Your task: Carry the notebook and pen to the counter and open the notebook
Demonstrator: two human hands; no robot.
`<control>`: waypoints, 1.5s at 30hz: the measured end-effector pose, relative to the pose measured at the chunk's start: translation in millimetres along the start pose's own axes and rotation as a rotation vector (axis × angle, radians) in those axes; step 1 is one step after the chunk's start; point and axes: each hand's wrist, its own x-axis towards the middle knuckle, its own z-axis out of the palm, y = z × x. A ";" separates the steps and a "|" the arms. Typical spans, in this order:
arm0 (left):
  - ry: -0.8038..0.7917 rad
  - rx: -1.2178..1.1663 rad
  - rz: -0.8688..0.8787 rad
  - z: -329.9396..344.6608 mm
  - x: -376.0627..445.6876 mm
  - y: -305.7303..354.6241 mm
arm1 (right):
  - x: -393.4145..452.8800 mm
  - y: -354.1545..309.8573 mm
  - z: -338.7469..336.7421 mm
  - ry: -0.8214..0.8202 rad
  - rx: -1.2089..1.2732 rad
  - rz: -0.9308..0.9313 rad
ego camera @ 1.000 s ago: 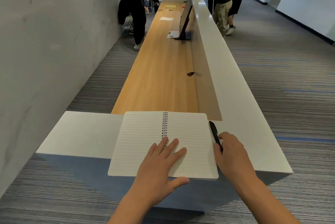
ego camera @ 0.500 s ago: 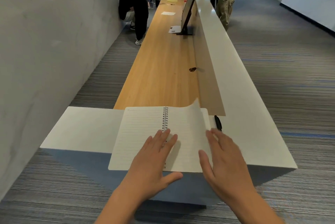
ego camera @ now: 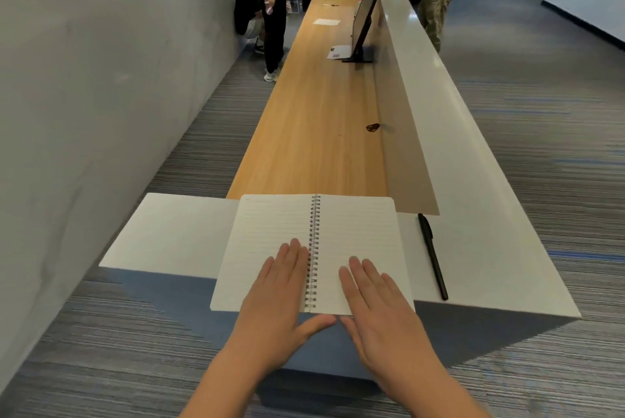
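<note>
A spiral-bound notebook [ego camera: 270, 231] lies open and flat on the white counter end [ego camera: 169, 231], its lined pages facing up and its near edge hanging slightly over the counter's front. My left hand [ego camera: 280, 296] rests flat on the left page beside the spiral. On the right page my right hand [ego camera: 378, 302] lies flat, fingers spread. A black pen [ego camera: 433, 255] lies on the counter just right of the notebook, apart from both hands.
Beyond the notebook a long wooden desk [ego camera: 314, 133] runs away, with a monitor [ego camera: 363, 18], papers [ego camera: 340, 52] and a small dark object [ego camera: 372, 127]. A raised white ledge [ego camera: 449, 133] runs along its right. Several people stand at the far end. Concrete wall on the left.
My right hand left the pen, turned a page of the notebook over, and now lies flat on the right page. My left hand stayed on the left page.
</note>
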 end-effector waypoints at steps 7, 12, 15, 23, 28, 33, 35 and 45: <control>-0.041 0.047 0.033 -3.4 -6.9 -6.6 | -14.5 8.7 -0.4 0.013 0.013 0.002; -0.032 0.041 0.061 -4.9 2.1 -15.0 | -8.8 10.7 -7.4 0.012 0.053 0.028; -0.019 0.051 0.073 -2.1 10.2 -11.1 | -5.3 14.4 -9.0 0.012 0.094 0.013; -0.005 0.020 0.058 2.6 2.2 -15.2 | -1.2 50.8 -21.6 0.332 0.236 0.326; -0.011 0.004 0.059 2.1 2.1 -12.7 | 2.2 81.0 -23.8 0.239 0.256 0.610; -0.030 0.000 0.051 1.3 0.6 -15.0 | 6.8 77.1 -18.8 0.200 0.335 0.608; -0.035 -0.005 0.045 0.4 0.4 -15.0 | 9.4 74.2 -18.6 0.182 0.337 0.617; -0.061 0.000 0.049 -8.4 3.5 -13.7 | 5.4 71.8 -26.5 0.250 0.374 0.633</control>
